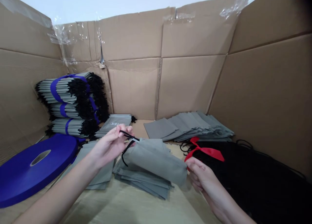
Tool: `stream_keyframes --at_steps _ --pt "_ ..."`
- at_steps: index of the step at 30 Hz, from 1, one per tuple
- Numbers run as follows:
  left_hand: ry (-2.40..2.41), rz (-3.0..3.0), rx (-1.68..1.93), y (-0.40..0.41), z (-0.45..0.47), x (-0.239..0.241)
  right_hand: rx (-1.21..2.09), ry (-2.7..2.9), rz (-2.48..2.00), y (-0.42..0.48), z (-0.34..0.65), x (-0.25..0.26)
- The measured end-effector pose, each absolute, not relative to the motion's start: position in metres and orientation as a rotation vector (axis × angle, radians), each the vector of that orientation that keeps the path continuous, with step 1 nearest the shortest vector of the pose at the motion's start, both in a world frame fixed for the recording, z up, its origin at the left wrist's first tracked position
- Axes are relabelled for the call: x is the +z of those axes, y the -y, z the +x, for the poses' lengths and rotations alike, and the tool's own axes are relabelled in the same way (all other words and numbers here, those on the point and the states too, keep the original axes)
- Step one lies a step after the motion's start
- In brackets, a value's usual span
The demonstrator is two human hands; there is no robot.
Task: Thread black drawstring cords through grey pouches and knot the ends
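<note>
Pinching tight, the left hand [109,146], wrist raised and turned inward, grips a black drawstring cord [128,136] at the mouth of a grey fabric pouch [154,162], which lies over a stack of pouches [141,181]; the right hand [202,178] cups its far end.

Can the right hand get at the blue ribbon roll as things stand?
Probably not directly: the right hand holds the gray drawstring pouch on the side away from the blue ribbon roll, and that pouch and the left hand lie between.
</note>
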State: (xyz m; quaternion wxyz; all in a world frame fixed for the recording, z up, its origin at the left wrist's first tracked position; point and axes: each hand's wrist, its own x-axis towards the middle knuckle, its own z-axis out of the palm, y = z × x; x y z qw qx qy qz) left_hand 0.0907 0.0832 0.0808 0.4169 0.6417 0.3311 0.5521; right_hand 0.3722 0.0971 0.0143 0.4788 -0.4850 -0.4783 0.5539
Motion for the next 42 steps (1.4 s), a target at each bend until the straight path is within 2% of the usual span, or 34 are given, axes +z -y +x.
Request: stream_keyframes --at_steps 3,6,11,13,18,21,26,37,42 --pt "-0.673 1.273 1.415 -0.089 0.092 0.072 1.394 1.142 -1.155 -0.096 0.373 0.015" --pt "-0.670 1.263 1.354 -0.092 0.094 0.070 1.368 1.119 -1.175 -0.100 0.376 0.012" --pt "-1.046 1.882 1.226 -0.092 0.081 0.083 1.273 1.175 -1.198 -0.113 0.383 0.008" --pt "-1.057 2.041 1.199 -0.092 0.074 0.086 1.276 1.180 -1.197 -0.114 0.384 0.007" --pt "-0.696 1.568 1.478 -0.097 0.068 0.078 1.321 1.167 -1.179 -0.111 0.380 0.004" --pt "-0.673 1.428 1.384 -0.099 0.074 0.072 1.306 1.157 -1.164 -0.112 0.381 0.005" --pt "-0.847 1.572 1.191 -0.099 0.087 0.070 1.319 1.175 -1.200 -0.112 0.384 0.009" --pt "-1.135 1.729 1.463 -0.093 0.098 0.068 1.453 1.157 -1.168 -0.105 0.379 0.008" --pt "-1.127 1.693 1.472 -0.088 0.102 0.067 1.517 1.145 -1.152 -0.105 0.378 0.006"
